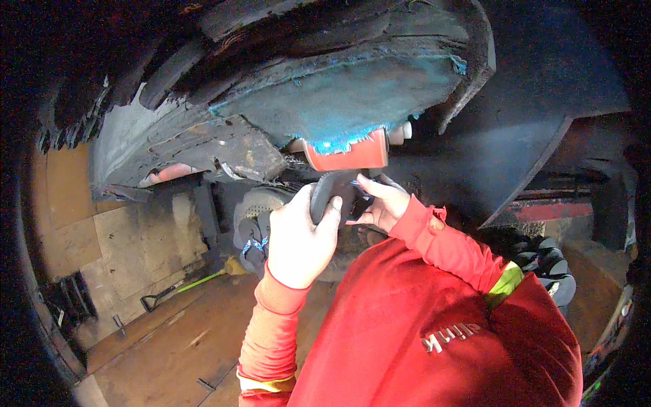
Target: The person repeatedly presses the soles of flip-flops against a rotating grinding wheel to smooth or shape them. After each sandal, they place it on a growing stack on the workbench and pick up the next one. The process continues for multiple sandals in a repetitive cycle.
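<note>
A big worn black tyre (pixel 203 136) fills the upper part of the view, with a cut-open area stained teal (pixel 352 95). A power tool with a red body (pixel 346 154) and a dark grey handle (pixel 327 193) is pressed up against the lower edge of that teal area. My left hand (pixel 298 241) is wrapped round the grey handle from below. My right hand (pixel 383 203) holds the tool's right side, fingers curled on it. Both arms wear red sleeves. The tool's working end is hidden against the rubber.
Wooden boards (pixel 156 339) lie below at the left, with a long tool with a green handle (pixel 196 281) on them. A grey shoe-like object (pixel 254 237) sits behind my left hand. Dark treaded rubber (pixel 549 264) is at the right, under a dark slanted plate (pixel 522 156).
</note>
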The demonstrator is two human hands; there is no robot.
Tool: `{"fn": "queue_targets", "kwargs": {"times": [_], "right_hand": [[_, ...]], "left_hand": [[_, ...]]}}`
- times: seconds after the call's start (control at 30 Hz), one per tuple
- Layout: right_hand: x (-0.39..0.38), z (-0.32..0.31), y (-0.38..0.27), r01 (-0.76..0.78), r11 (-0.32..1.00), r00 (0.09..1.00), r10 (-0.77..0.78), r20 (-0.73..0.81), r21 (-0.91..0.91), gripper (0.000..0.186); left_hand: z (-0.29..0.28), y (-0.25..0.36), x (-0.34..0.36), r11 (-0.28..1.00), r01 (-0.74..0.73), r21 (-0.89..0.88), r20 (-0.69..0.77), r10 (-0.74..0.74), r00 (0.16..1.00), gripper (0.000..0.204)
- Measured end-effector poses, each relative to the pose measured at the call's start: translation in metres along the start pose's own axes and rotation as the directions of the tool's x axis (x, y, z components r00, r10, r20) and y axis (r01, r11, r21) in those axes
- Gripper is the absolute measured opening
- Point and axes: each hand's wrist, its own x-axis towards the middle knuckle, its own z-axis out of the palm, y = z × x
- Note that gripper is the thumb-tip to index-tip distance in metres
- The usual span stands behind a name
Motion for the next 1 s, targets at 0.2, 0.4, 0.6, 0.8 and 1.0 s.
{"fn": "queue_targets", "kwargs": {"times": [0.2,0.4,0.6,0.8,1.0], "right_hand": [[-0.021,0.027,0.005,0.021,0.999,0.999,-0.022,-0.028,-0.048,0.048],[-0.042,0.037,0.012,0.032,0.995,0.999,-0.03,0.02,-0.091,0.052],[-0.049,0.041,0.022,0.031,0.987,0.973,0.006,0.231,-0.158,0.063],[-0.017,0.022,-0.005,0.123,0.98,0.992,-0.114,0.059,-0.159,0.046],[-0.028,0.006,0.006,0.078,0.988,0.987,-0.059,0.147,-0.132,0.041]], "left_hand": [[-0.011,0.027,-0.024,1.0,-0.02,0.013,-0.012,0.021,1.0,0.026],[-0.019,0.018,-0.075,1.0,-0.014,0.007,-0.065,0.014,0.998,0.031],[-0.028,0.045,-0.119,0.999,-0.034,0.036,-0.163,0.04,0.986,0.04],[0.004,0.032,-0.032,0.994,0.083,-0.07,-0.013,-0.084,0.996,0.029],[0.005,0.015,-0.077,0.998,0.004,-0.061,-0.12,-0.012,0.993,0.034]]}}
